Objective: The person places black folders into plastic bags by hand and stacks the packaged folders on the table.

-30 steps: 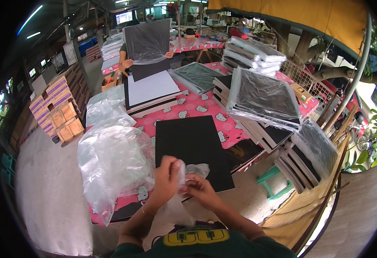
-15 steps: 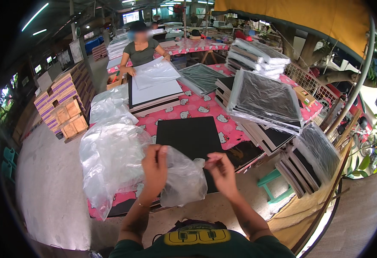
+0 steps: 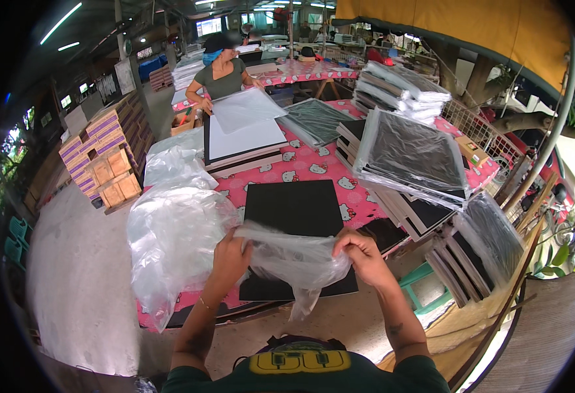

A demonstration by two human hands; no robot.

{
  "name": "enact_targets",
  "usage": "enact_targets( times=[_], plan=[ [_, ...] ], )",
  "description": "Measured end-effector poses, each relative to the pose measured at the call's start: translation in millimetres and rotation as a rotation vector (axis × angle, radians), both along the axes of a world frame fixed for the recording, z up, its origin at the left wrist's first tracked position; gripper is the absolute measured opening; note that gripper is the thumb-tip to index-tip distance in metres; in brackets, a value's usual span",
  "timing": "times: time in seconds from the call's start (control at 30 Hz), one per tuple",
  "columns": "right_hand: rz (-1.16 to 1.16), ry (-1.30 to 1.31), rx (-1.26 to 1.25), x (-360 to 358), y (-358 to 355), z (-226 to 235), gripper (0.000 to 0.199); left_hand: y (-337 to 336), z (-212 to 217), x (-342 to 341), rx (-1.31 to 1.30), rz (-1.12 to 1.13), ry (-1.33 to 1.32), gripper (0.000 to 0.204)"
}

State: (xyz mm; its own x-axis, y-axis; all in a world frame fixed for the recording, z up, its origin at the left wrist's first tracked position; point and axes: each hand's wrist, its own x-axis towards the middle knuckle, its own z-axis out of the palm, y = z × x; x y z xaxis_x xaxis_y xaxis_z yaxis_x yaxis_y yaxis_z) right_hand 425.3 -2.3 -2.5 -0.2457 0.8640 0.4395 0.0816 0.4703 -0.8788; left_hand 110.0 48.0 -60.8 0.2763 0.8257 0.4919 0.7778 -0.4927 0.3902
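Note:
A clear plastic bag (image 3: 294, 259) is stretched between my two hands, its lower part drooping toward the table's near edge. My left hand (image 3: 232, 254) is closed on one side of it, and my right hand (image 3: 359, 252) pinches the other side. Under the bag lies a flat black board (image 3: 294, 203) on the pink patterned tablecloth (image 3: 307, 169). To the left of my left hand, a heap of loose clear plastic bags (image 3: 176, 236) spreads over the table and hangs off its edge.
Plastic-wrapped dark boards (image 3: 415, 150) are piled at right, with more leaning by a green stool (image 3: 421, 281). Across the table a person (image 3: 225, 75) handles a plastic sheet (image 3: 248, 111) over stacked boards. Boxes (image 3: 107, 147) stand on the floor at left.
My right hand has moved right and now grips the bag's edge, pulling it out wide between both hands. The person across has turned their head aside.

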Motion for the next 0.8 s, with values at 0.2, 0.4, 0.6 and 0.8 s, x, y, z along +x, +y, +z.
enact_targets(
  times=[0.2,0.4,0.6,0.8],
  plan=[
    [-0.692,-1.011,0.130,23,30,-22,0.031,7,19,-2,0.168,0.029,0.154,0.024],
    [-1.296,-0.717,0.763,24,-3,39,0.046,-38,95,13,0.683,0.234,0.143,0.030],
    [-0.616,-1.074,-0.225,64,-10,-77,0.067,-46,0,0,-0.029,0.208,-0.160,0.080],
    [-0.505,-1.153,0.170,65,-34,-86,0.066,-65,-36,-32,-0.249,0.156,0.439,0.061]
  ],
)
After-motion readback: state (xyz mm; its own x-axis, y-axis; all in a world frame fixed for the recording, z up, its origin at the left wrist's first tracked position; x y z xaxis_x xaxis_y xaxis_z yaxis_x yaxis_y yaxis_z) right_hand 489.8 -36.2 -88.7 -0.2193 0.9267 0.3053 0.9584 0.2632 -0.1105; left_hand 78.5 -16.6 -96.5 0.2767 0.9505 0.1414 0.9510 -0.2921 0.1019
